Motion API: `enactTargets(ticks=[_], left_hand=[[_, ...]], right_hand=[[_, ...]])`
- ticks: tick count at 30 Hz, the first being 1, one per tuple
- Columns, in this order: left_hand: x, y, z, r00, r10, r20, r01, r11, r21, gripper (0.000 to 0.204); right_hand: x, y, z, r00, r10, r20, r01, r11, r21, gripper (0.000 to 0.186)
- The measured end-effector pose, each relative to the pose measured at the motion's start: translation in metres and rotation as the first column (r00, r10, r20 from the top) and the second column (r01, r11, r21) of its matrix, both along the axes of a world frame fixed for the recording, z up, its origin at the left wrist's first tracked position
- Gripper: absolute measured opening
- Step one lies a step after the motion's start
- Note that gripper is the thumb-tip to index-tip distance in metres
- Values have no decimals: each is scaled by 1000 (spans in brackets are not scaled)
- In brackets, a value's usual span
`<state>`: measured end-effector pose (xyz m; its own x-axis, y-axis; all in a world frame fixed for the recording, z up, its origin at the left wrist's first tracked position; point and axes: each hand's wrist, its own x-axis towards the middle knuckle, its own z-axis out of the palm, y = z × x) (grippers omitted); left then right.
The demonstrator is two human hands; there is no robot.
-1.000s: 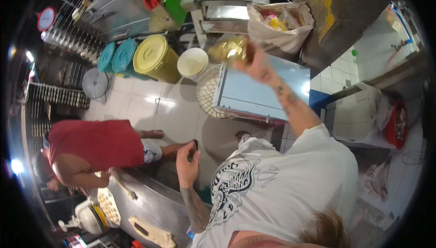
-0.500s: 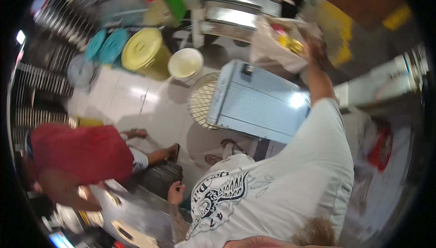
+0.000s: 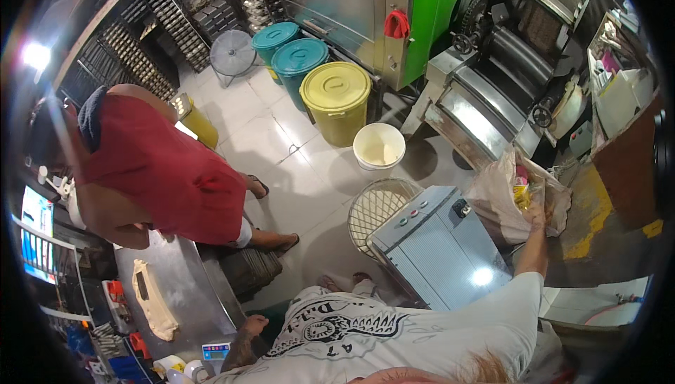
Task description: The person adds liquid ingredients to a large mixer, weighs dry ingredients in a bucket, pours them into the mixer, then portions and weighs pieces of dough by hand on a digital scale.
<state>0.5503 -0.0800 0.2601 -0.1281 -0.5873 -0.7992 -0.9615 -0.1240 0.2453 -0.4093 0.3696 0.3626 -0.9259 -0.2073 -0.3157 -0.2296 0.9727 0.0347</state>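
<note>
My right hand (image 3: pixel 534 216) is down at the mouth of a beige sack (image 3: pixel 489 200) with yellow and red wrappers in it; its fingers are mostly hidden, so what they hold is unclear. Beside that arm stands a pale metal machine (image 3: pixel 422 257) with a ridged top, against a woven round basket (image 3: pixel 365 212). My left hand (image 3: pixel 254 325) hangs low near the steel table's end (image 3: pixel 186 285), its fingers loosely bent and apart, with nothing visible in them. A strip of dough (image 3: pixel 158 317) and a small scale (image 3: pixel 214 352) lie on that table.
A person in red (image 3: pixel 169 166) bends over the table at left. A white bucket (image 3: pixel 380 143), yellow (image 3: pixel 334 113) and teal (image 3: pixel 299 60) lidded bins line the back. A large roller machine (image 3: pixel 478 110) stands beyond the sack; racks (image 3: pixel 140 53) fill the back left.
My right hand has carried a crumpled gold object rightward from above the metal machine down into the sack, where it is hard to see now. The view has swung up toward the room.
</note>
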Motion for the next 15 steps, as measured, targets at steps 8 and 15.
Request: enactTargets(ticks=[8,15], left_hand=[[-24,-47,-23,963,82,-256,-81,997,14,47],[-153,-149,41,769,145,-623,-217,975,-42,38]], right_hand=[[41,-72,62,923,-121,-365,86,990,-111,48],[165,-304,142,927,30,-373,-337,504,-795,35]])
